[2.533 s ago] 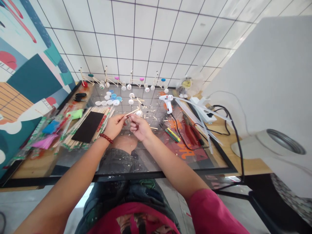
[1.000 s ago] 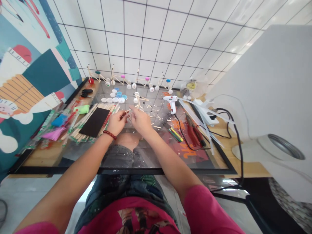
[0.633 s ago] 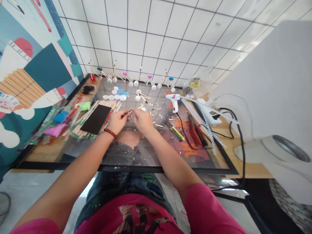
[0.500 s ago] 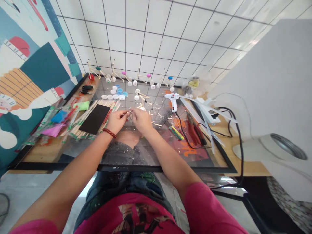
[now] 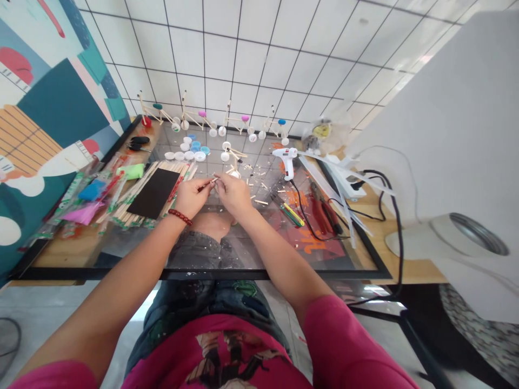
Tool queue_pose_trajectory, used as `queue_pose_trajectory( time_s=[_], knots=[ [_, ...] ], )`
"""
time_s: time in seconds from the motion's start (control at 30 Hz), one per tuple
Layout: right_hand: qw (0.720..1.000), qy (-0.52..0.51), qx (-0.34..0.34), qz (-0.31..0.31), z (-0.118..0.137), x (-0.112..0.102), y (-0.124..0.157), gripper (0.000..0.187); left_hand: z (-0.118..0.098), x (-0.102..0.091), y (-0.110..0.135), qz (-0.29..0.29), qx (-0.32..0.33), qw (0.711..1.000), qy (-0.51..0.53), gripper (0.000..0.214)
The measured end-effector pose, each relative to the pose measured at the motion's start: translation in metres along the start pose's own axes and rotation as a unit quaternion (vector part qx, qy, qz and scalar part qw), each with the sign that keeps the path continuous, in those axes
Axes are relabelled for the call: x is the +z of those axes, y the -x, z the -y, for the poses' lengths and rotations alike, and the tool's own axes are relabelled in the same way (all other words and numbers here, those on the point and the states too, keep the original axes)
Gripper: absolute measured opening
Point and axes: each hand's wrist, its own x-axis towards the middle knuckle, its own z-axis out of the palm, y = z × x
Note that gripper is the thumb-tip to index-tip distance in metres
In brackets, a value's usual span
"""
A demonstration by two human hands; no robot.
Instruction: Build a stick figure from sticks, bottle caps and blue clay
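My left hand (image 5: 192, 198), with a red bead bracelet at the wrist, is closed in a pinch around a short thin stick (image 5: 213, 181). The stick looks pale at one end and dark at the other, and fingers cover most of it. Right beside it, my right hand (image 5: 235, 195) pinches the pale end. Just beyond my fingers stands a small model of sticks and white bottle caps (image 5: 229, 156), partly hidden by my right hand. Bundled wooden sticks (image 5: 141, 189) lie left of my left hand, with a black rectangular sheet (image 5: 154, 192) on top.
Several finished stick-and-cap models (image 5: 243, 120) line the table's back edge. White and blue caps (image 5: 195, 147) sit left of centre. To the right are a white glue gun (image 5: 286, 161), a green-yellow cutter (image 5: 293, 215), red-handled pliers (image 5: 324, 210) and a power strip (image 5: 344, 181). Scraps litter the middle.
The view has tilted and shifted slightly. Both hands stay together, and the pinched stick now shows a little more between the fingertips.
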Motion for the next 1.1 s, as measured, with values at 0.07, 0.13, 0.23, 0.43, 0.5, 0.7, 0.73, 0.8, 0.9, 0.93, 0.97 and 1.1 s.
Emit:
queue_pose_trajectory(
  time_s=[0.07,0.13,0.23,0.43,0.5,0.7,0.73,0.8,0.9,0.93,0.97,1.1],
  knots=[
    [1.0,0.003,-0.003,0.002,0.0006,-0.0001,0.0002,0.043,-0.0016,-0.001,0.0002,0.002,0.006,1.0,-0.027,0.022],
    [1.0,0.01,-0.003,0.005,0.0009,-0.0004,0.0014,0.044,-0.0029,-0.0016,0.0001,0.002,0.002,0.999,-0.045,0.021],
    [1.0,0.023,0.001,0.005,0.0004,-0.0009,0.0037,0.047,-0.0036,-0.0019,-0.0002,-0.008,-0.007,0.998,-0.056,0.021],
    [1.0,0.005,-0.003,-0.008,-0.0038,0.0012,0.002,0.044,-0.0032,-0.001,-0.0006,-0.002,0.006,0.998,-0.067,0.023],
    [1.0,0.0,0.0,-0.009,-0.0043,0.0018,0.0009,0.044,-0.0036,-0.0006,-0.0011,0.0,0.003,0.998,-0.063,0.022],
    [1.0,0.015,0.003,-0.001,-0.0026,0.0013,0.0015,0.043,-0.0043,-0.0008,-0.0023,0.008,0.004,0.998,-0.064,0.023],
    [1.0,0.018,0.001,0.0,-0.0023,0.0013,0.0016,0.043,-0.004,-0.001,-0.0023,0.008,0.007,0.998,-0.065,0.024],
    [1.0,0.023,-0.001,0.001,-0.002,0.0012,0.0015,0.042,-0.003,-0.0013,-0.0022,0.01,0.013,0.998,-0.068,0.025],
    [1.0,0.024,-0.001,0.003,-0.0019,0.0013,0.0006,0.043,-0.0013,-0.001,-0.0026,0.012,0.015,0.997,-0.073,0.025],
    [1.0,0.025,0.0,0.004,-0.002,0.0014,0.0002,0.044,-0.001,-0.0007,-0.0028,0.014,0.013,0.997,-0.075,0.025],
    [1.0,0.026,0.001,0.006,-0.002,0.0014,-0.0002,0.044,-0.001,-0.0005,-0.0031,0.015,0.01,0.997,-0.078,0.025],
    [0.999,0.031,-0.002,0.01,-0.0014,0.0003,-0.001,0.05,-0.0034,0.0,-0.0044,0.029,-0.01,0.993,-0.111,0.027]
  ],
)
